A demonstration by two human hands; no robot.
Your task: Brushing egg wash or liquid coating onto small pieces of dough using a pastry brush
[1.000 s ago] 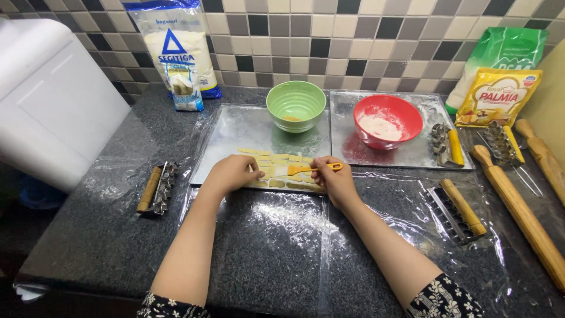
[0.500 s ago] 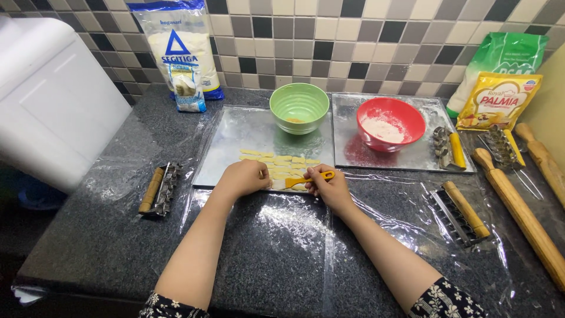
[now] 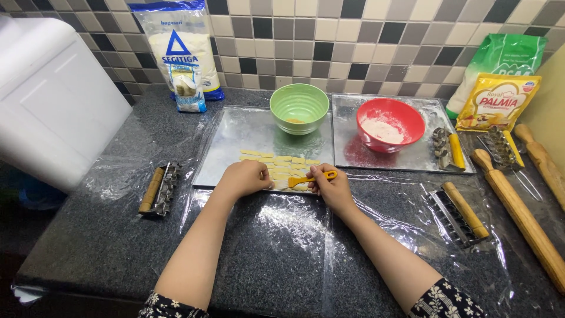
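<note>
Head | right hand (image 3: 331,185) fingers grip brush (image 3: 306,179) | left hand (image 3: 242,178) flat at tray (image 3: 235,144) edge

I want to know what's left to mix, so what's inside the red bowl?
The red bowl holds white powder, likely flour, lying across its bottom. Whether anything sits under the powder cannot be seen.

A glossy green round bowl (image 3: 299,107), a red plastic bowl (image 3: 390,123), an orange-handled pastry brush (image 3: 306,179), pale yellow dough strips (image 3: 276,164), checkered grey-and-cream wall tiles (image 3: 353,41).
</note>
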